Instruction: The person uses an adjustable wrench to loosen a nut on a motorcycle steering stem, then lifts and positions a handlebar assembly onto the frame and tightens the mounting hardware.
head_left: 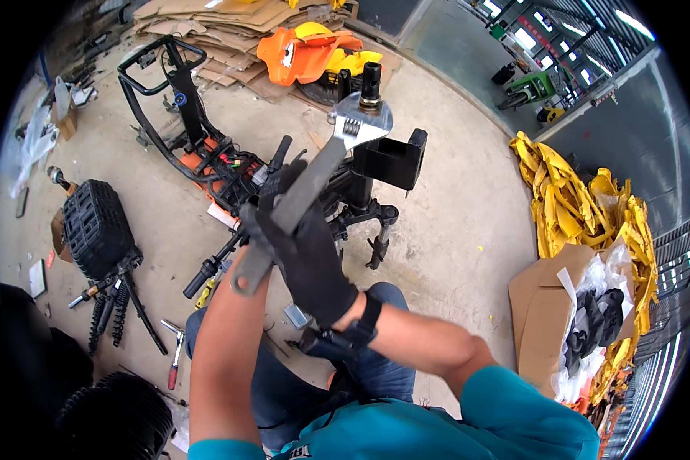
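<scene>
A large grey adjustable wrench (311,185) runs up and to the right across the middle. Its head overlaps the nut (370,105) at the top of a black steering column on a stripped vehicle frame (144,107); whether the jaws touch the nut is hard to see. My right hand (312,268), in a black glove, is closed round the lower handle. Behind the wrench, my gloved left hand (282,184) is by the frame and a rubber grip (280,152); its fingers are mostly hidden. A black bracket (393,162) sits on the column just right of the wrench.
A handlebar grip (199,279) juts out near my left forearm. On the floor at left lie a ribbed black part (97,222), shock absorbers (119,310) and a red-handled tool (174,368). Yellow panels (552,199) and an open cardboard box (534,314) stand right.
</scene>
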Tool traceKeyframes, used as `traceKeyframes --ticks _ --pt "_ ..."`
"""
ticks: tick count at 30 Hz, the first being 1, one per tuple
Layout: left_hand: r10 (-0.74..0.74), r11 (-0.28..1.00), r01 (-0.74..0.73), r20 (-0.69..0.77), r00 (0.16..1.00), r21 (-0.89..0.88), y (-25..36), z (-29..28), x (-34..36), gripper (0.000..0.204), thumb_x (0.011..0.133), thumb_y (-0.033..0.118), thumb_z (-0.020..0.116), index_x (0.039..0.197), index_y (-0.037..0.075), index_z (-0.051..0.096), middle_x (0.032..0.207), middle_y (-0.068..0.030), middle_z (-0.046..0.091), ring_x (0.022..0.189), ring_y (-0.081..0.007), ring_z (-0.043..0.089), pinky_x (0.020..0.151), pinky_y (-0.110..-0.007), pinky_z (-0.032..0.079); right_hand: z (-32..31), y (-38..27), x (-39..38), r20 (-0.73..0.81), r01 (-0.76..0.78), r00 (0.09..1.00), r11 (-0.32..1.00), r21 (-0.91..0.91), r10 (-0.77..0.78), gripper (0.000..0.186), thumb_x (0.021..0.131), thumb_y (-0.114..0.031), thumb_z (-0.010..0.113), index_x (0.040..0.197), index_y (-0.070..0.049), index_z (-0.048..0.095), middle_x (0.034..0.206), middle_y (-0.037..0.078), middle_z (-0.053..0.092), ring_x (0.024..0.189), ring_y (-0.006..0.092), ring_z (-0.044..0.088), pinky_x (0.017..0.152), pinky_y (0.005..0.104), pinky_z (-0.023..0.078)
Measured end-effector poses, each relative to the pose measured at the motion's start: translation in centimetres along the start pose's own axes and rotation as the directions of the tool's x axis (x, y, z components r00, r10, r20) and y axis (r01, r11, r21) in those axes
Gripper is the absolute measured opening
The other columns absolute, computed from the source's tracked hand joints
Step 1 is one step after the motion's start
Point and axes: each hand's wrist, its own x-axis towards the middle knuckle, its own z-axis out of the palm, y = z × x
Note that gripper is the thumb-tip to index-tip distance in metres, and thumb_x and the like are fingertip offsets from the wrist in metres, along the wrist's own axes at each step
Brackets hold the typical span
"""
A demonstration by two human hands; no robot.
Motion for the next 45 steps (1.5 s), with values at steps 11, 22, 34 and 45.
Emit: traceKeyframes --ticks 11,22,34,45 --pt "-0.067 0.641 -0.046 0.116 0.991 0.766 3.1 2.4 1.0 0.053 0.079 0.029 0.072 0.122 0.001 0.056 0.12 -0.0206 0.06 0.105 -0.0352 0.063 0.088 -0.044 0.051 -22.3 -6.3 -2.3 -0.12 -0.051 0.99 0.597 -0.801 -0.077 0.025 0.086 -0.019 0.076 0.097 -0.006 0.058 0.073 -0.001 0.055 0.067 0.0086 0.05 0.061 0.0294 0.045" --pt "0.002 0.534 -0.114 0.134 0.991 0.838 2.9 3.8 0.7 0.053 0.081 0.034 0.067 0.123 0.005 0.053 0.108 -0.0175 0.061 0.097 -0.0352 0.063 0.082 -0.046 0.052 -28.6 -19.2 8.2 0.324 0.315 0.94 -0.093 -0.944 -0.109 0.022 0.079 -0.02 0.072 0.091 -0.005 0.062 0.069 0.016 0.057 0.062 0.0281 0.058 0.061 0.0371 0.047" --pt "-0.04 0.504 -0.115 0.156 0.987 0.856 2.8 3.7 0.8 0.049 0.081 0.034 0.069 0.119 0.009 0.052 0.106 -0.016 0.061 0.099 -0.0345 0.063 0.08 -0.047 0.052 -25.2 -20.4 13.1 0.17 0.158 0.912 0.061 -0.985 0.372 0.014 0.085 -0.021 0.064 0.086 -0.007 0.06 0.065 -0.001 0.054 0.056 0.0068 0.051 0.052 0.0248 0.042" --pt "-0.091 0.528 -0.094 0.166 0.982 0.844 2.6 3.3 0.8 0.054 0.083 0.035 0.068 0.127 0.009 0.051 0.111 -0.0153 0.06 0.103 -0.0343 0.062 0.083 -0.048 0.051 -24.0 -22.1 13.6 0.114 0.13 0.914 -0.013 -0.991 0.389 0.019 0.085 -0.024 0.065 0.087 -0.005 0.062 0.066 0.0 0.056 0.058 0.0085 0.054 0.054 0.0254 0.045"
